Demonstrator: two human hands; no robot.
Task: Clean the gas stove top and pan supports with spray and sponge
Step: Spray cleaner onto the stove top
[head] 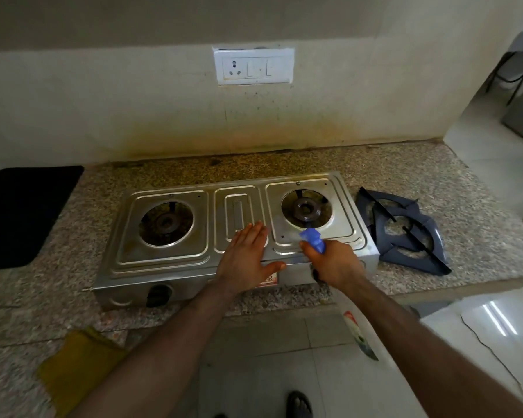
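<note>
A two-burner steel gas stove (169, 260) sits on the granite counter with both burners bare. Two dark pan supports (402, 233) lie stacked on the counter to the stove's right. My left hand (248, 257) rests flat, fingers straight, on the stove top between the burners. My right hand (335, 263) grips a spray bottle with a blue nozzle (313, 238), pointed at the right burner (307, 209). The bottle's body is hidden under my hand. The left burner (166, 223) looks grimy. No sponge is in view.
A yellow cloth (79, 369) lies on the counter's front left. A black mat (21, 212) is at the far left. A socket plate (254, 66) is on the stained wall behind. The counter ends at the right, with tiled floor beyond.
</note>
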